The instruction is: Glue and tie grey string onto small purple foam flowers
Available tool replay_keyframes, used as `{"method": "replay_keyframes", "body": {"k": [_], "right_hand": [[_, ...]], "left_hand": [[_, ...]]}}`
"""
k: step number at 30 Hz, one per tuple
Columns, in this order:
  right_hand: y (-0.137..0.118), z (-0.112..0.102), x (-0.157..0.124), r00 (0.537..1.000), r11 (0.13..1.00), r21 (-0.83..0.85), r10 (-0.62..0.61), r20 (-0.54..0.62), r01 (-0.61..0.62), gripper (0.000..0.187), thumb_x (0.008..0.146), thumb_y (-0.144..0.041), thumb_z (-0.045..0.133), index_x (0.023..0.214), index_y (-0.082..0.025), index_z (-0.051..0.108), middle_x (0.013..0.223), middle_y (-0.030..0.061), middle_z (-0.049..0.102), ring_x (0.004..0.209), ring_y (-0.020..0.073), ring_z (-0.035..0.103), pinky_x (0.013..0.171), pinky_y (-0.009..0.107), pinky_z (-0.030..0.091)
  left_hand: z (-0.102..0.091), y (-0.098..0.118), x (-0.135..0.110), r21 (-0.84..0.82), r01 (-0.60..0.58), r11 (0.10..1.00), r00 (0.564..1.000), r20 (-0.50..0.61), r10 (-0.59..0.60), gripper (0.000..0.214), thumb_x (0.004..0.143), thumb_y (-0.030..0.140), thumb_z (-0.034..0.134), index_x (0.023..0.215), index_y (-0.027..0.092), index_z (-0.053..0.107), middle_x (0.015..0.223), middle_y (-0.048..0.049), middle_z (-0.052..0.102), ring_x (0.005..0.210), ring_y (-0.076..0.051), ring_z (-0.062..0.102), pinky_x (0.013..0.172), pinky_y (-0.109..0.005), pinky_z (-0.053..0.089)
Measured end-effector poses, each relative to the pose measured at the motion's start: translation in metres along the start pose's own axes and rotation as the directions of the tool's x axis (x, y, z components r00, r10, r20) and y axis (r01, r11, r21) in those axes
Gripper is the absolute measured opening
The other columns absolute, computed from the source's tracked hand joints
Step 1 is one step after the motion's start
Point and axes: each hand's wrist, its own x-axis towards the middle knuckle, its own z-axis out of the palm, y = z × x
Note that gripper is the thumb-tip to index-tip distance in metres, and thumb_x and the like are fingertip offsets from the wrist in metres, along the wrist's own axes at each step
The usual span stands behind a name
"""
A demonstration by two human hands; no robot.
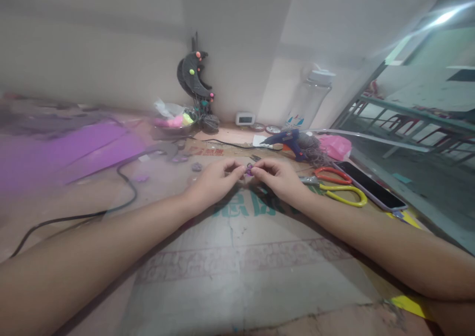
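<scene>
Between my two hands is a small purple piece [249, 169], its exact kind too small to make out. The fingertips of my left hand [217, 180] pinch it from one side. From the other side, the thumb and forefinger of my right hand [276, 177] close on it. Both hands hover over a printed cardboard sheet [237, 266]. A small greyish-purple flower-like piece [196, 167] lies left of my left hand. Close to my right forearm lie scissors [345, 196] with one red and one yellow handle.
A blue glue gun [287, 140], grey yarn [311, 148] and a phone [371, 185] lie to the right. Purple sheets [100, 150] spread at left. A black cable [74, 218] crosses the table. Behind stand a moon-shaped ornament [195, 76], a bowl [176, 128] and a clear bottle [309, 98].
</scene>
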Motion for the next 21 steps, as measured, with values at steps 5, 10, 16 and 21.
{"method": "replay_keyframes", "body": {"k": [5,10,16,21], "right_hand": [[0.0014,0.0001,0.0007,0.999,0.997,-0.06,-0.041,-0.01,0.04,0.022,0.084,-0.035,0.058,0.078,-0.017,0.068,0.068,0.0007,0.066,0.063,0.0135,0.057,0.059,0.025,0.042],[-0.0005,0.0004,-0.0003,0.998,0.991,-0.122,-0.063,-0.015,0.061,0.021,0.083,-0.035,0.059,0.077,-0.016,0.068,0.07,0.0012,0.068,0.065,0.0142,0.059,0.062,0.025,0.044],[-0.0027,0.0,-0.0015,0.997,0.987,-0.141,-0.079,-0.006,0.077,0.019,0.082,-0.033,0.06,0.075,-0.017,0.068,0.072,0.0017,0.069,0.069,0.0155,0.062,0.066,0.026,0.045],[0.0009,0.0007,-0.0002,1.0,0.996,-0.091,-0.02,-0.017,0.019,0.023,0.083,-0.037,0.059,0.077,-0.017,0.067,0.069,0.0016,0.068,0.065,0.0152,0.06,0.062,0.027,0.045]], "left_hand": [[0.0008,-0.0004,0.0005,0.003,0.008,1.0,1.0,-0.001,-0.008,0.025,0.09,0.037,0.048,0.083,0.019,0.064,0.082,-0.0015,0.067,0.08,-0.017,0.062,0.075,-0.029,0.045],[0.001,-0.0017,0.0006,-0.001,0.045,0.999,0.999,0.016,-0.045,0.024,0.088,0.037,0.05,0.084,0.018,0.064,0.085,-0.0023,0.07,0.08,-0.017,0.062,0.075,-0.028,0.046],[0.0002,0.0013,-0.0007,0.02,0.073,0.997,0.997,0.021,-0.073,0.021,0.086,0.035,0.052,0.082,0.018,0.064,0.082,-0.0017,0.069,0.077,-0.017,0.062,0.072,-0.028,0.046],[0.0004,-0.0033,0.0023,0.011,0.058,0.998,0.998,-0.004,-0.057,0.027,0.089,0.038,0.049,0.082,0.018,0.065,0.08,-0.0023,0.068,0.077,-0.018,0.062,0.073,-0.029,0.046]]}}
